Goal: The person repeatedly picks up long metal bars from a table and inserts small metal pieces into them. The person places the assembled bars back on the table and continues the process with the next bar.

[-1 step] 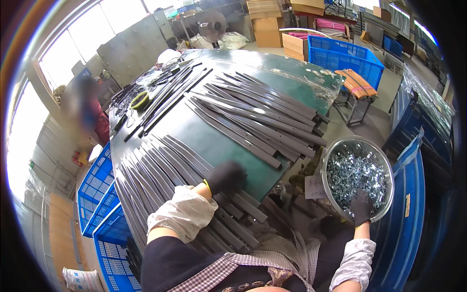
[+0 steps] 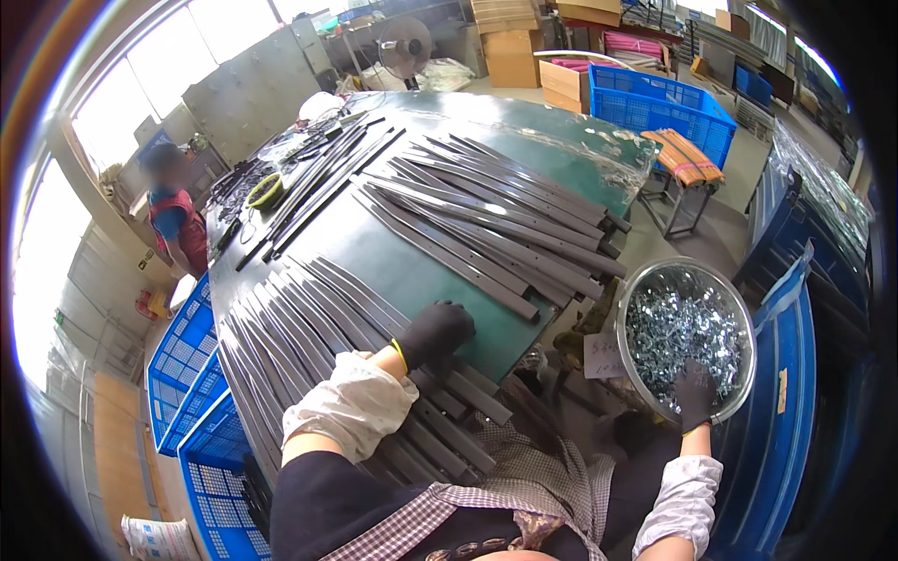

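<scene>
The black-gloved left hand (image 2: 438, 335) curled over long, dark-grey bars (image 2: 332, 309) on the green-topped table (image 2: 496, 344), its contents hidden, while the black-gloved right hand (image 2: 695, 393), grip indiscernible among small silvery metal fasteners (image 2: 687, 323), could have spilled them by leaning on the round steel bowl's rim (image 2: 752, 337).

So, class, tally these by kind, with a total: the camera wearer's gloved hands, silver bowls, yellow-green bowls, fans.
Gloved hands: 2 (left hand, right hand)
Silver bowl: 1
Yellow-green bowl: 1
Fan: 1
Total: 5
</scene>
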`<act>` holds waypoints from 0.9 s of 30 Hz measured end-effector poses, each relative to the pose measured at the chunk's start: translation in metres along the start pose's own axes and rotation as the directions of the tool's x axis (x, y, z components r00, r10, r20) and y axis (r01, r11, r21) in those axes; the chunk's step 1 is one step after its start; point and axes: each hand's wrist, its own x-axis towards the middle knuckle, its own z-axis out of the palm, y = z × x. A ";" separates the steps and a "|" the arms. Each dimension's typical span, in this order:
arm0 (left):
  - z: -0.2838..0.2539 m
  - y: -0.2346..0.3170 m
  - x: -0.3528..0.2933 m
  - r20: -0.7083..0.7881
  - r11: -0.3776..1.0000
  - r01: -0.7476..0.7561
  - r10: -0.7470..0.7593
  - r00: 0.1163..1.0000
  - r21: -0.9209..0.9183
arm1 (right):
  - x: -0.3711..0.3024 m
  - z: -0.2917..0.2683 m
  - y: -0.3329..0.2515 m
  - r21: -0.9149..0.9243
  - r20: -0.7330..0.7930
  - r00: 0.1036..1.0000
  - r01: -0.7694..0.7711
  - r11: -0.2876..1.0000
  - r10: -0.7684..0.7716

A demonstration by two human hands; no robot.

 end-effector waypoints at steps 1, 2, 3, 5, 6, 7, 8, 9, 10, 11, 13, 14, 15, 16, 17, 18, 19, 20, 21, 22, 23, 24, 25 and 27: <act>-0.004 0.002 0.007 -0.038 0.995 -0.070 0.073 0.997 0.071 | -0.001 -0.008 -0.005 0.035 0.019 1.000 0.003 0.999 -0.004; -0.006 0.001 0.012 -0.160 0.995 -0.096 0.100 0.982 0.031 | -0.001 -0.019 -0.017 0.078 0.038 0.999 0.012 0.997 -0.015; -0.006 0.001 0.022 -0.287 0.990 -0.139 0.133 0.949 -0.003 | -0.001 -0.026 -0.021 0.089 0.035 0.999 0.010 0.996 -0.014; -0.002 0.002 0.042 -0.412 0.981 -0.189 0.158 0.897 -0.036 | 0.000 -0.038 -0.033 0.016 0.022 0.999 0.024 1.000 -0.024; 0.002 0.003 0.050 -0.413 0.981 -0.191 0.158 0.897 -0.039 | 0.001 -0.041 -0.035 0.062 0.016 1.000 0.012 0.998 -0.013; 0.007 0.003 0.056 -0.414 0.981 -0.191 0.157 0.897 -0.042 | 0.002 -0.042 -0.037 0.110 0.011 1.000 0.001 0.994 -0.003; 0.013 0.004 0.060 -0.417 0.983 -0.182 0.153 0.896 -0.032 | 0.001 -0.045 -0.035 0.153 0.012 1.000 -0.013 0.988 0.011; 0.021 0.006 0.061 -0.418 0.984 -0.175 0.148 0.896 -0.026 | 0.001 -0.048 -0.031 0.196 -0.021 1.000 0.010 0.981 -0.006; 0.027 0.007 0.060 -0.418 0.986 -0.165 0.143 0.897 -0.018 | 0.002 -0.050 -0.030 0.170 -0.105 0.994 0.015 0.985 0.003; 0.028 0.007 0.067 -0.420 0.975 -0.207 0.156 0.894 -0.079 | -0.005 -0.026 0.004 0.170 -0.240 0.969 0.101 0.980 -0.058; 0.019 0.007 0.053 -0.306 0.981 -0.160 0.121 0.944 -0.106 | 0.001 -0.067 -0.032 0.705 0.226 0.954 -0.300 0.643 0.197; 0.016 0.007 0.050 -0.253 0.982 -0.147 0.112 0.961 -0.122 | 0.003 -0.096 -0.051 0.761 0.430 0.848 -0.524 0.381 0.309; 0.022 0.006 0.051 -0.367 0.968 -0.243 0.202 0.908 -0.067 | -0.002 -0.086 -0.046 0.793 0.289 0.912 -0.399 0.461 0.291; 0.026 0.003 0.053 -0.329 0.968 -0.250 0.228 0.917 -0.026 | -0.006 -0.078 -0.040 0.823 0.261 0.927 -0.359 0.440 0.270; 0.029 0.007 0.052 -0.277 0.965 -0.261 0.251 0.927 0.000 | -0.011 -0.072 -0.038 0.847 0.241 0.938 -0.328 0.418 0.249; 0.033 0.014 0.050 -0.219 0.960 -0.278 0.275 0.936 0.020 | -0.008 -0.073 -0.042 0.789 0.264 0.934 -0.352 0.504 0.241; 0.026 0.025 0.048 -0.242 0.936 -0.350 0.346 0.907 0.026 | -0.006 -0.077 -0.046 0.728 0.280 0.931 -0.366 0.580 0.236; 0.021 0.037 0.047 -0.269 0.907 -0.420 0.410 0.871 0.024 | -0.005 -0.079 -0.046 0.498 0.242 0.948 -0.304 0.812 0.207; 0.020 0.046 0.041 -0.310 0.897 -0.442 0.427 0.849 0.025 | -0.008 -0.088 -0.058 0.607 0.323 0.921 -0.379 0.698 0.219; 0.019 0.055 0.039 -0.238 0.897 -0.441 0.431 0.871 0.012 | -0.006 -0.095 -0.064 0.700 0.384 0.896 -0.439 0.563 0.221; 0.015 0.070 0.043 -0.188 0.900 -0.435 0.432 0.882 0.027 | -0.006 -0.078 -0.048 0.738 0.049 0.997 -0.081 0.670 0.067; 0.013 0.078 0.041 -0.131 0.913 -0.405 0.408 0.904 0.051 | -0.005 -0.084 -0.068 0.656 -0.274 0.951 0.294 0.695 -0.144; 0.016 0.082 0.039 -0.133 0.908 -0.418 0.419 0.898 0.036 | -0.016 -0.102 -0.080 0.846 0.350 0.904 -0.418 0.332 0.246; 0.015 0.084 0.039 -0.153 0.892 -0.452 0.450 0.880 0.024 | -0.029 -0.094 -0.091 0.893 0.298 0.927 -0.355 0.277 0.228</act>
